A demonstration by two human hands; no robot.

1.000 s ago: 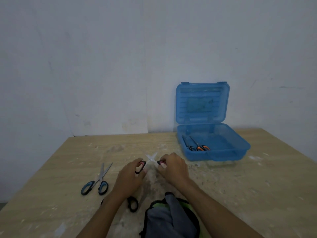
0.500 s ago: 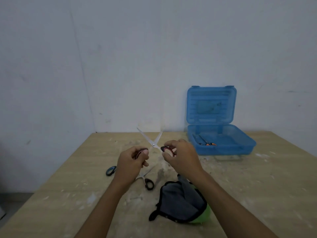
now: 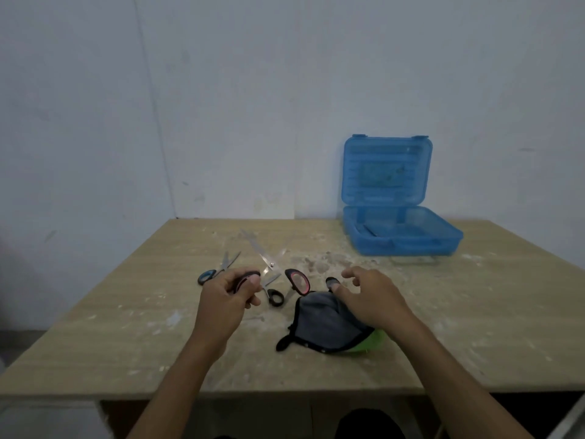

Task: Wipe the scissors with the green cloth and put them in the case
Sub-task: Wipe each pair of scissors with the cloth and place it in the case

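Observation:
My left hand [image 3: 226,296] grips one handle of the red-and-black scissors [image 3: 269,264], held above the table with the blades spread wide; the other handle ring hangs free. To the right, my right hand [image 3: 367,294] hovers with fingers apart over the cloth [image 3: 329,324], which shows grey with a black edge and a green side at its lower right. The blue case [image 3: 402,239] stands open at the back right, with something dark lying inside.
Blue-handled scissors [image 3: 218,269] lie on the table left of my left hand. Black-handled scissors [image 3: 273,293] lie between my hands. The wooden table [image 3: 126,327] is dusty, with a wall behind it and its front edge close to me.
My right hand has let go of the scissors' right handle and moved right and down over the cloth. My left hand still holds the scissors, blades spread.

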